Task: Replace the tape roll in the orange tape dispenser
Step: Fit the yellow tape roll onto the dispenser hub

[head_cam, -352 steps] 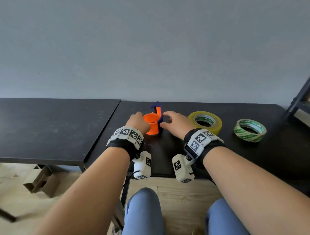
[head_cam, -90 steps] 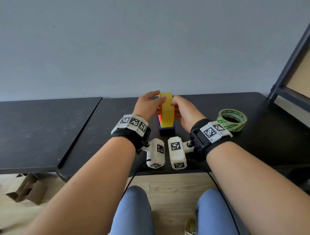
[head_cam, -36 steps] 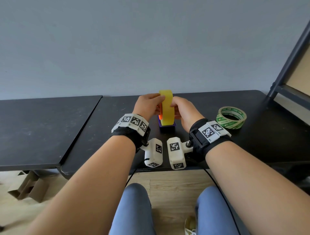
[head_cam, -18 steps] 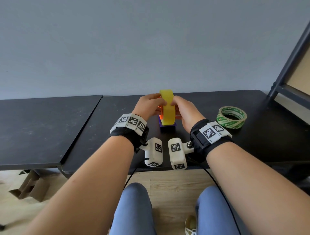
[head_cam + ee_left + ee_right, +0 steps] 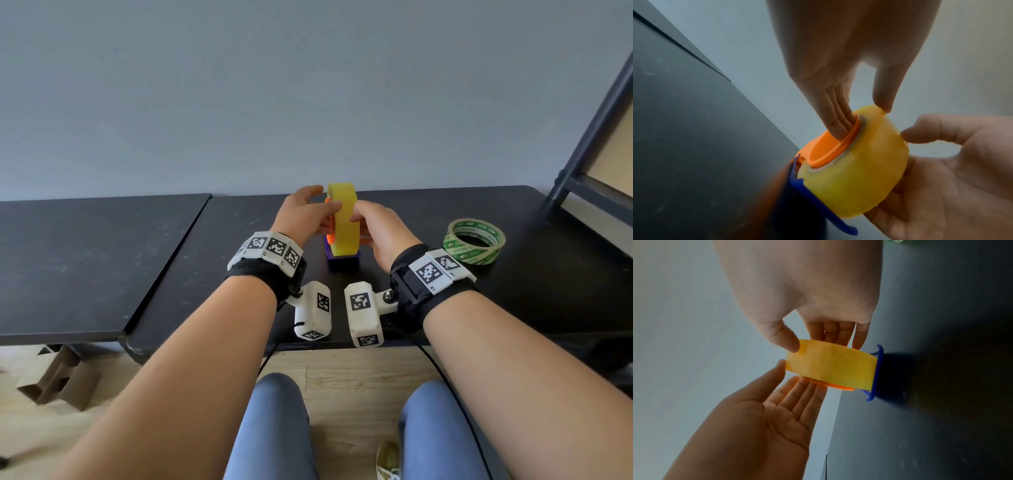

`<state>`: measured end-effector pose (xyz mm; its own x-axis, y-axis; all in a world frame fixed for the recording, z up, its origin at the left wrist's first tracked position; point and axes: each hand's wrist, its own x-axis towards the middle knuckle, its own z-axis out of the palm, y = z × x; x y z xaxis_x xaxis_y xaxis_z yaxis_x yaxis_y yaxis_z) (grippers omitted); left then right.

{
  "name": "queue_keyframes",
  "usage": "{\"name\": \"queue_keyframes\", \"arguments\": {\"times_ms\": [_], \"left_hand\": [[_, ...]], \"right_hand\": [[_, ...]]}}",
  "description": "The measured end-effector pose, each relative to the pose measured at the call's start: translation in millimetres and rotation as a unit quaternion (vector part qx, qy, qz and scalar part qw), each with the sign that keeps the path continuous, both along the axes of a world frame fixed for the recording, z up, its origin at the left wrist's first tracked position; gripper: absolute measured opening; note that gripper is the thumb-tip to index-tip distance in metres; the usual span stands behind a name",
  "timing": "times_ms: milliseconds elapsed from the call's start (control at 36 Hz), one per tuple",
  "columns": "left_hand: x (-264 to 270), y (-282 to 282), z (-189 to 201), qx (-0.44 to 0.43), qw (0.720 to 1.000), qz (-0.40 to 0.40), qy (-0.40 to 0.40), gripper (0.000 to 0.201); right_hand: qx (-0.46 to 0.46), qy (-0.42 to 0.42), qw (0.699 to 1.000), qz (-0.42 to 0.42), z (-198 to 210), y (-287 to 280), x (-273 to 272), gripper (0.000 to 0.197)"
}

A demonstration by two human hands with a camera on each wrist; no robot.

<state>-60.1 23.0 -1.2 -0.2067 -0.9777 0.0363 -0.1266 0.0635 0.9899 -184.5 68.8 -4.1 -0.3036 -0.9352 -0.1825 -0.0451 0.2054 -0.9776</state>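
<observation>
A yellow tape roll (image 5: 342,222) stands on edge on the hub of the orange tape dispenser (image 5: 828,146), whose blue base (image 5: 343,262) rests on the black table (image 5: 531,298). My left hand (image 5: 320,202) is at the roll's left side, its straight fingers (image 5: 836,120) pressing into the orange hub and its thumb touching the roll's top edge. On the other side, my right hand (image 5: 363,219) holds the roll. Its thumb (image 5: 789,340) lies on the outer band and its fingers curl behind the far side.
A green-printed tape roll (image 5: 474,241) lies flat on the table to the right of my right wrist. A second black table (image 5: 85,257) adjoins on the left. A dark shelf frame (image 5: 599,137) rises at the far right. Cardboard pieces (image 5: 58,380) lie on the floor.
The yellow roll, which lay flat on the table at first, now sits on the dispenser hub. In the last half second my left fingers have straightened and lifted slightly off the roll's top.
</observation>
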Motion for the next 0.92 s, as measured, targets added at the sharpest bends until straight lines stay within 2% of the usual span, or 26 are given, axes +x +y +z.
{"name": "queue_keyframes", "arguments": {"times_ms": [278, 417, 500, 639, 917], "left_hand": [[-7.0, -3.4, 1.4, -0.040, 0.997, 0.037, -0.045, 0.042], [-5.0, -2.8, 0.5, -0.030, 0.999, 0.019, -0.038, 0.040], [-1.9, -1.9, -0.3, -0.001, 1.000, -0.008, -0.016, 0.045], [0.3, -1.4, -1.3, 0.006, 0.999, -0.037, -0.024, 0.062], [-0.2, -4.6, -2.4, -0.006, 0.998, -0.054, -0.041, 0.063]], "right_hand": [[0.001, 0.004, 1.000, -0.006, 1.5, 3.0, 0.2, 0.037], [-0.004, 0.005, 1.000, -0.012, 0.1, 3.1, 0.1, 0.049], [-0.004, 0.004, 1.000, -0.014, -0.4, 3.3, 0.6, 0.054], [-0.005, 0.006, 1.000, -0.015, 3.4, 5.5, 2.2, 0.061], [-0.003, 0.000, 1.000, -0.015, 4.4, 4.7, 0.9, 0.052]]}}
